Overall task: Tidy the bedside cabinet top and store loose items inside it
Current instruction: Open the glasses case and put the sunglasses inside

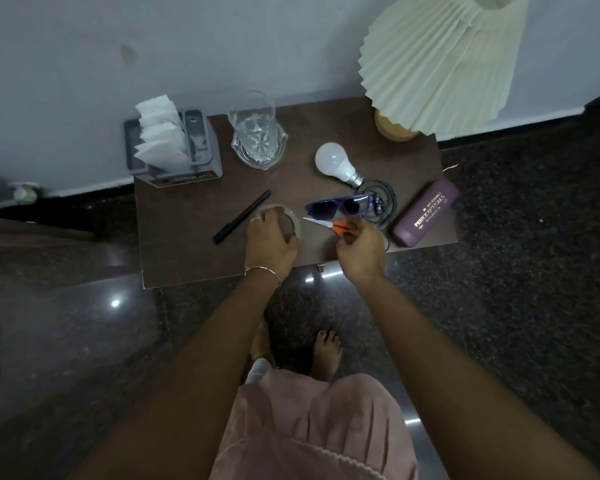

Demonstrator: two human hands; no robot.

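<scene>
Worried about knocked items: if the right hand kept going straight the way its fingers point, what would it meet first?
The right hand is already at the orange scissors; pushing on up-left, it would probably reach the blue sunglasses next, though depth is unclear.

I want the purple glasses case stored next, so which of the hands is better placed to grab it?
The right hand. It is at the orange scissors, close beside the purple glasses case on the cabinet's right side. The left hand rests on the tape roll, farther away.
</scene>
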